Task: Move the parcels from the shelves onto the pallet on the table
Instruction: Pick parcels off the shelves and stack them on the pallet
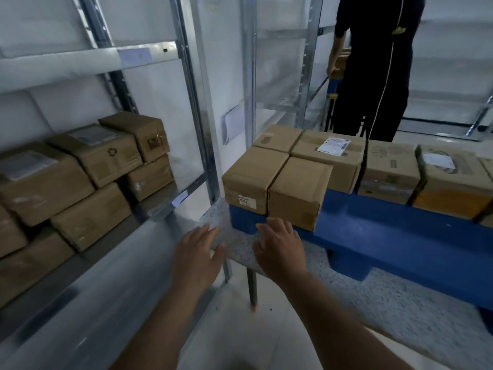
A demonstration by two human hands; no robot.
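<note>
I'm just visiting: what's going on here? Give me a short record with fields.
setting: storeroom with metal shelves
left hand: open, holding nothing, near the table corner
right hand: open, holding nothing, by the blue pallet
on pallet: cardboard parcels in a row
still on shelf: stacked parcels
background: another person in dark clothes

View: single head-worn wide-angle camera, no second view.
Facing: forward and down, over both forearms toward the tabletop (333, 279) corner.
Framing: shelf (112, 236) at left, blue pallet (400, 231) at right, straight posts bowed by the lens.
Nearness: close, the pallet just beyond the hands.
</note>
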